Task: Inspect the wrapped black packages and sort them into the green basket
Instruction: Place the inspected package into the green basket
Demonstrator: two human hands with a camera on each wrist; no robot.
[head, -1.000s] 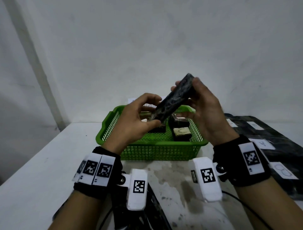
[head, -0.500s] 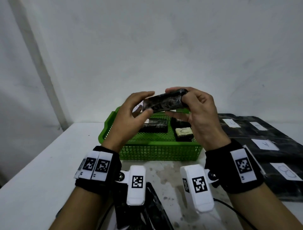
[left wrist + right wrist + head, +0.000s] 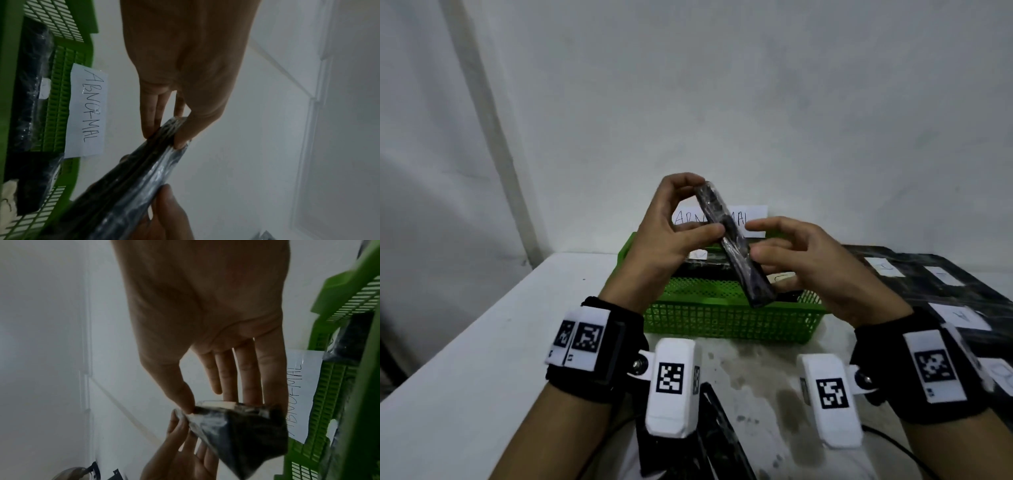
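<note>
A wrapped black package (image 3: 732, 246) hangs in the air above the green basket (image 3: 722, 320), tilted with its far end up to the left. My left hand (image 3: 700, 205) pinches that upper end between thumb and fingers (image 3: 152, 123). My right hand (image 3: 753, 241) holds the lower half from the right, its thumb (image 3: 185, 399) on one edge of the package (image 3: 242, 431) and the fingers behind it. Other black packages (image 3: 702, 270) lie inside the basket. A paper label reading ABNORMAL (image 3: 86, 110) stands at the basket's far rim.
A row of black packages with white labels (image 3: 945, 294) covers the table to the right of the basket. A dark object (image 3: 717, 438) and a cable lie near the front edge between my forearms. The white wall is close behind the basket.
The package has turned in my hands: its far end pointed up right, then it lay level, now it points up left. Both hands have shifted their hold along it.
</note>
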